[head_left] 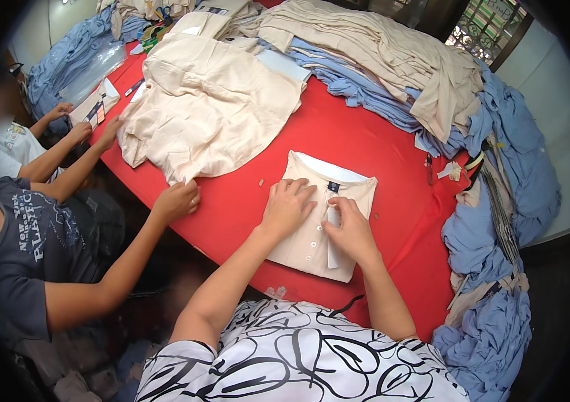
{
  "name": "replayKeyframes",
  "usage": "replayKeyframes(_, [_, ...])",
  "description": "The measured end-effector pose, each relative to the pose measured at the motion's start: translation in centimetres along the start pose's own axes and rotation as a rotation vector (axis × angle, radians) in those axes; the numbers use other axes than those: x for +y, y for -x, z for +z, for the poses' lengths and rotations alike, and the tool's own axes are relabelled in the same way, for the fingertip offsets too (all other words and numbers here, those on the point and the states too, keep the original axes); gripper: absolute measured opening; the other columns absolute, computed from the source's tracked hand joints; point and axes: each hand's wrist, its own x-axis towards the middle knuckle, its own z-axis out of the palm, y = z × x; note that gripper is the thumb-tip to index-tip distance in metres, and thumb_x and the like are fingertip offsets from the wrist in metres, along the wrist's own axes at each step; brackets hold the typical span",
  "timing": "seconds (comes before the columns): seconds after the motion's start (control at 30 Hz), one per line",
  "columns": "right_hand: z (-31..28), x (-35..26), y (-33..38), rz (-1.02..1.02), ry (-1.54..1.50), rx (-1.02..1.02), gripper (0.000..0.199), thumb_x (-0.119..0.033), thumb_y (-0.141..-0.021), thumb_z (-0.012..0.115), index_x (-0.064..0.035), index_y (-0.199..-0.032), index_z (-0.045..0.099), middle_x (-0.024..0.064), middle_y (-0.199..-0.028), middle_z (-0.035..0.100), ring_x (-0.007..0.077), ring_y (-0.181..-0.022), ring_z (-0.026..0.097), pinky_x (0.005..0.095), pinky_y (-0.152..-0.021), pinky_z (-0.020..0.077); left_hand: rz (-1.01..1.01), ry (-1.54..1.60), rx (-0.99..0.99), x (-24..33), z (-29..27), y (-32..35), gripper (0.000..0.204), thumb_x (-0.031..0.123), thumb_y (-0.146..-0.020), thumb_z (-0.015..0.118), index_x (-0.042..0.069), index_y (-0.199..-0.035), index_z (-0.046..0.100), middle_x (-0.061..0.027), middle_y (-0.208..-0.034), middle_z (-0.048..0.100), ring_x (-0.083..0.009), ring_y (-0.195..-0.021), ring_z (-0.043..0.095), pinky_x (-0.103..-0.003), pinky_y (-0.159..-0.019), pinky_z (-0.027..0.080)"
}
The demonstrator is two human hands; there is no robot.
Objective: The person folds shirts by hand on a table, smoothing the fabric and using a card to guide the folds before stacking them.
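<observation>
A folded beige shirt (pixel 291 244) lies in front of me, with a white collar insert, a dark neck label (pixel 333 187) and pale buttons down its front. My left hand (pixel 289 204) rests flat on its left side, fingers spread. At the front opening below the label, my right hand (pixel 350 231) is curled, with its fingertips on the cloth edge. A white strip (pixel 333 254) runs down beside the buttons, its upper part partly covered by that hand. To the left, a co-worker's hands (pixel 176 199) hold the edge of a spread beige shirt (pixel 211 107).
The red-covered table (pixel 285 144) carries stacked beige shirts (pixel 378 47) and blue garments (pixel 358 87) at the back. Blue cloth heaps (pixel 486 335) line the right edge. Another person (pixel 17 147) at far left handles a folded beige shirt (pixel 97 100). A small dark tool (pixel 429 169) lies at right.
</observation>
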Motion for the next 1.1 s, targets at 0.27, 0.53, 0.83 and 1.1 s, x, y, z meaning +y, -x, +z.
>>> replayKeyframes(0.27, [-1.1,1.1,-1.1,0.154,-0.434,-0.122,0.030,-0.001,-0.091,0.057,-0.0011,-0.121,0.059,0.0089,-0.104,0.063,0.0134,-0.091,0.063,0.0264,-0.079,0.0543,-0.073,0.112,-0.018,-0.5,-1.1,-0.6,0.029,0.021,-0.087,0.067,0.010,-0.114,0.069,-0.0066,-0.123,0.063,-0.0290,-0.118,0.052,-0.044,-0.101,0.038])
replayKeyframes(0.53, [-2.5,1.7,-1.5,0.098,-0.224,-0.026,0.026,0.003,-0.092,0.051,-0.0015,-0.115,0.063,0.0104,-0.106,0.067,0.0191,-0.094,0.066,0.0311,-0.083,0.0545,-0.134,0.098,0.021,-2.2,-2.2,-0.2,0.023,0.018,-0.087,0.067,0.008,-0.108,0.070,-0.0092,-0.118,0.061,-0.0304,-0.114,0.053,-0.045,-0.098,0.041])
replayKeyframes(0.83, [-3.9,7.8,-5.6,0.006,0.164,0.394,0.027,-0.005,-0.093,0.053,0.0016,-0.118,0.062,0.0165,-0.108,0.066,0.0313,-0.105,0.064,0.0378,-0.093,0.0492,-0.489,0.293,0.017,-5.8,-0.3,-2.2,0.046,0.018,-0.089,0.064,-0.004,-0.128,0.055,-0.0213,-0.122,0.060,-0.0343,-0.109,0.061,-0.041,-0.095,0.048])
replayKeyframes(1.1, [-3.8,12.6,-8.7,0.303,-0.363,0.030,0.030,-0.005,-0.082,0.067,0.0056,-0.110,0.066,0.0044,-0.086,0.065,0.0131,-0.079,0.060,0.0265,-0.074,0.0477,-0.585,0.447,-0.062,-7.2,0.6,-7.2,0.039,0.014,-0.087,0.063,0.000,-0.123,0.061,-0.0240,-0.116,0.065,-0.0391,-0.109,0.063,-0.044,-0.093,0.049])
